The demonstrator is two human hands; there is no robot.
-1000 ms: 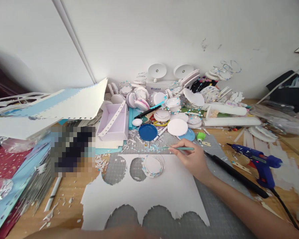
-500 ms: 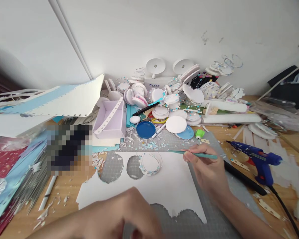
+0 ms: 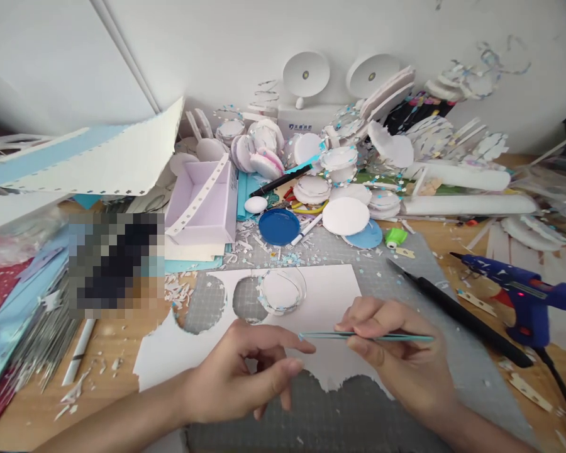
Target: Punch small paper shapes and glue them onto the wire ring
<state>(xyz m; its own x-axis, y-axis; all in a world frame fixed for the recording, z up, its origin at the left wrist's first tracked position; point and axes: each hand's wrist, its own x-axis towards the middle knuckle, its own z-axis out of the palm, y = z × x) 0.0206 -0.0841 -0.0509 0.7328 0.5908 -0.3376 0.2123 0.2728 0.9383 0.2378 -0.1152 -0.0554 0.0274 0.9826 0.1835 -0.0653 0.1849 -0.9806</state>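
Observation:
My right hand (image 3: 399, 352) grips a pair of teal tweezers (image 3: 396, 338) that point left. At their tip a tiny light-blue piece (image 3: 301, 337) meets the index fingertip of my left hand (image 3: 245, 371). That hand's fingers are apart, the index stretched out and the others loosely bent. Beneath both hands lies a white sheet (image 3: 332, 286) with round cut-outs and ragged edges. On the sheet rests a white disc ringed with thin wire (image 3: 282, 292) and small blue bits.
A grey cutting mat (image 3: 245, 434) lies under the sheet. To the right are a black-handled craft knife (image 3: 471, 324) and a blue glue gun (image 3: 523, 289). Behind stand a blue lid (image 3: 279, 227), a lilac box (image 3: 200, 201) and a heap of white discs (image 3: 346, 216).
My right hand has brought the tweezers down and left to my left fingertip. My left hand has risen, stretching its index finger. The view has tilted down somewhat.

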